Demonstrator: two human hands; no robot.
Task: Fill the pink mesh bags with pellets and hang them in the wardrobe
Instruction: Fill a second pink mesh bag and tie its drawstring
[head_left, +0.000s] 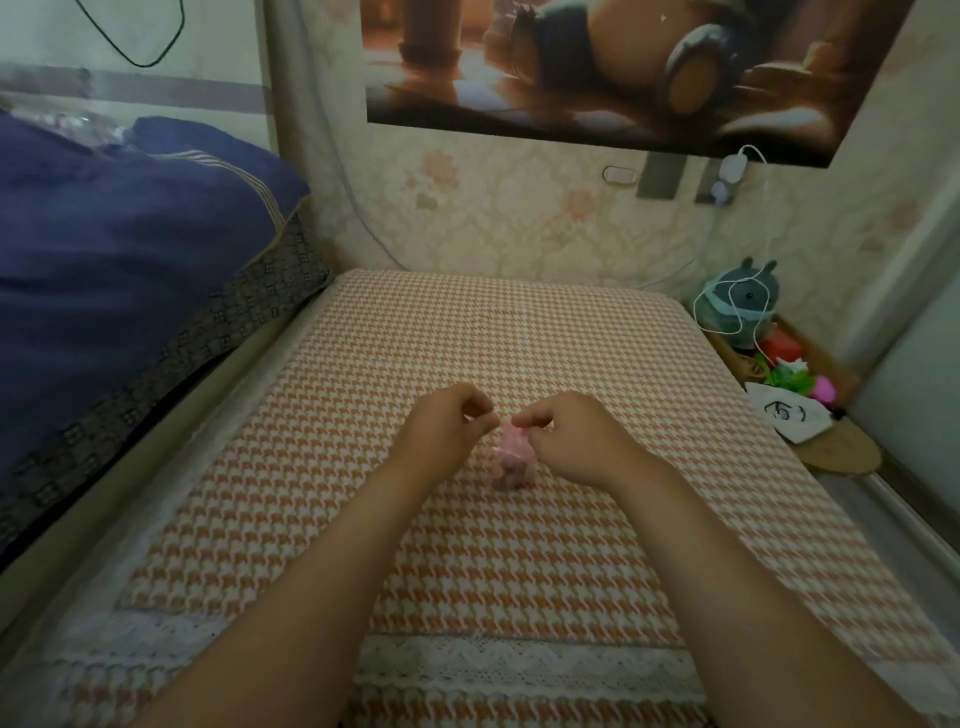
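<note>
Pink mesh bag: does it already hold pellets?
Yes, the pink mesh bag on the houndstooth cloth shows brownish pellets filling its lower part.

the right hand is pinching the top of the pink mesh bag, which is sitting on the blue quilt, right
Not quite. The pink mesh bag sits on the orange-and-white houndstooth cloth, not on the blue quilt, which lies off to the left. The right hand does pinch the bag's top. The head view shows this.
</note>
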